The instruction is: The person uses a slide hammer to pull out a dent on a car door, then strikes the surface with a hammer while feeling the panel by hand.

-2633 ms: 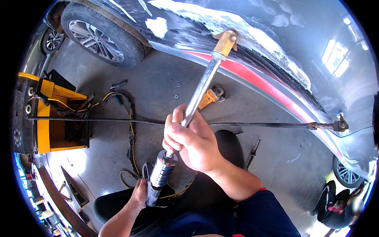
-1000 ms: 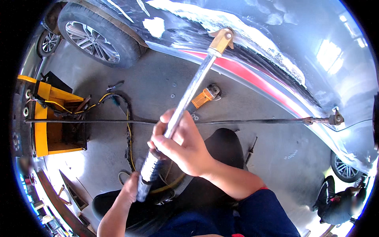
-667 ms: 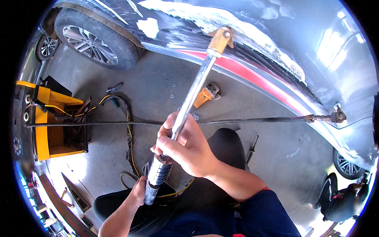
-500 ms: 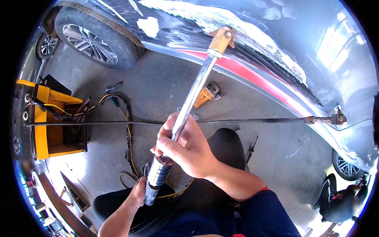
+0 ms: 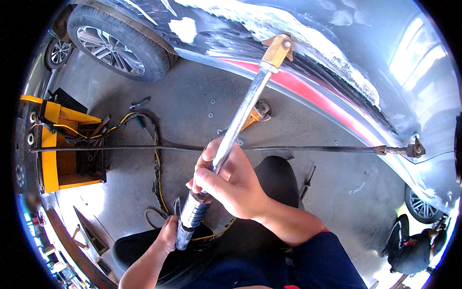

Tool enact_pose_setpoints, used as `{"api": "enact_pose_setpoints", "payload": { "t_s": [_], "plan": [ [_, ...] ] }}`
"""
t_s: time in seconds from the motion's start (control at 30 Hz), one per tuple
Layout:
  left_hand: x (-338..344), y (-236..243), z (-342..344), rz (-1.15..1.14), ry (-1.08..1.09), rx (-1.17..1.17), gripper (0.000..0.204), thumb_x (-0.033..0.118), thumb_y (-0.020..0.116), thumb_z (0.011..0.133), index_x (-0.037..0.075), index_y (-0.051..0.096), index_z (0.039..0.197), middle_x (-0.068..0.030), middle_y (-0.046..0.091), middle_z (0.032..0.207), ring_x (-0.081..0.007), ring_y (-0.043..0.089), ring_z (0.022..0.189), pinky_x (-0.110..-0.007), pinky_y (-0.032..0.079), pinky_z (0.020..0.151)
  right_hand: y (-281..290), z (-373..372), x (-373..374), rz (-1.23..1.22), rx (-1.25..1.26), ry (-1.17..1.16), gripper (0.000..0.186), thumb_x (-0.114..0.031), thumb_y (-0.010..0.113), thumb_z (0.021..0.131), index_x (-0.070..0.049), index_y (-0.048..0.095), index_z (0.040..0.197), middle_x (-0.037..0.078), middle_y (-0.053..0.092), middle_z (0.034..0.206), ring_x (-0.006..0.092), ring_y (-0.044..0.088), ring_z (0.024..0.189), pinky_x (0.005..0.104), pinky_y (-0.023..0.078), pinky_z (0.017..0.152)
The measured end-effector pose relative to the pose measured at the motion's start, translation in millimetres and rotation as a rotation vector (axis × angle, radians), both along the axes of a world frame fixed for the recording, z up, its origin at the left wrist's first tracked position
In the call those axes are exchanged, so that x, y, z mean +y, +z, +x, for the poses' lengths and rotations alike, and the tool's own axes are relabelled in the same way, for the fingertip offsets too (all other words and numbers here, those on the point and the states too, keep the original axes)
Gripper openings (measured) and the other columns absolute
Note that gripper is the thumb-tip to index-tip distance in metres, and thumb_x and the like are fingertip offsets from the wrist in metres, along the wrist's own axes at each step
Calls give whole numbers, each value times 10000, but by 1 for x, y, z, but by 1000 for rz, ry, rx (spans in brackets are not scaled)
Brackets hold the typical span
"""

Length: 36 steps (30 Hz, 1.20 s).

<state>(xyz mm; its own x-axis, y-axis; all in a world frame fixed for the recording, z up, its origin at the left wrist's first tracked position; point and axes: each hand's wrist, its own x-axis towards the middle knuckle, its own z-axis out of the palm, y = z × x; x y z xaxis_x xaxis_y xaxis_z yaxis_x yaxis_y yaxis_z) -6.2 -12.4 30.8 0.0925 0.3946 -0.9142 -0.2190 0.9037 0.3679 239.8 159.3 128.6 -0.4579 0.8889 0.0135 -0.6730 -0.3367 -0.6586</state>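
My right hand (image 5: 231, 185) is closed around the chrome rod (image 5: 245, 104) of a puller tool, thumb across it. The rod runs up to a brass-coloured head (image 5: 276, 53) against the grey car panel (image 5: 337, 38), smeared with white filler above a red strip (image 5: 327, 100). A ridged cylindrical weight (image 5: 194, 213) sits on the rod just below that hand. My left hand (image 5: 168, 233) grips the lower end (image 5: 184, 237) of the tool, its fingers mostly hidden. Behind the rod, an orange angle grinder (image 5: 255, 116) lies on the floor.
A long black bar (image 5: 313, 149) crosses from a yellow wheeled machine (image 5: 50, 171) to a clamp (image 5: 416, 148) on the car. Cables (image 5: 156, 173) loop on the floor. A car wheel (image 5: 110, 45) is at top left; another person (image 5: 409, 250) crouches at lower right.
The brass-coloured head sits slightly further right along the panel than before. My right hand is a little lower in view than in the oldest frame; both hands keep their grip.
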Motion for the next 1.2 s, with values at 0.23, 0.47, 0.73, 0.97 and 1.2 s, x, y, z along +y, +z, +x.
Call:
{"api": "enact_pose_setpoints", "payload": {
  "t_s": [0.23, 0.47, 0.73, 0.97, 1.2],
  "plan": [
    [-1, 2, 5, -69, 75, 54, 340, 242, 391, 995, 15, 633, 1070, -96, 683, 871, -180, 655, 733, -345, 535, 668, 1, 0, -1, -6, 10, -11, 274, 37, 531, 974, -103, 368, 1145, 67, 501, 917, 123, 563, 760, 281, 460, 608],
    [-2, 9, 17, -124, 97, -30, 457, 392, 342, 1008, 59, 639, 1107, -74, 684, 887, -179, 651, 761, -329, 531, 668, -32, -16, -14, 158, -27, -55, 213, -11, 564, 974, -86, 430, 1122, 70, 570, 902, 149, 602, 822, 348, 501, 722],
    [-13, 11, 5, -97, 0, 74, 432, 539, 425, 991, 162, 635, 1011, -5, 612, 802, -153, 568, 698, -331, 456, 611, -3, 5, 47, -26, 85, 35, 317, -170, 600, 961, -11, 504, 1217, 84, 605, 703, 226, 655, 614, 394, 563, 626],
    [-11, 19, 9, -101, 88, -9, 467, 405, 370, 1007, 36, 612, 1162, -72, 662, 884, -174, 622, 745, -315, 507, 705, -27, -26, -7, 8, 223, -17, 148, -69, 562, 965, -28, 503, 1094, 77, 586, 728, 188, 635, 674, 373, 548, 671],
    [-24, 4, -11, 50, -44, 17, 644, 679, 373, 981, 138, 591, 1257, -16, 670, 947, -137, 625, 795, -326, 516, 685, -27, -24, -12, 66, -102, 140, 354, -38, 589, 964, -50, 423, 1276, 57, 615, 863, 109, 612, 751, 268, 509, 685]
  ]
}}
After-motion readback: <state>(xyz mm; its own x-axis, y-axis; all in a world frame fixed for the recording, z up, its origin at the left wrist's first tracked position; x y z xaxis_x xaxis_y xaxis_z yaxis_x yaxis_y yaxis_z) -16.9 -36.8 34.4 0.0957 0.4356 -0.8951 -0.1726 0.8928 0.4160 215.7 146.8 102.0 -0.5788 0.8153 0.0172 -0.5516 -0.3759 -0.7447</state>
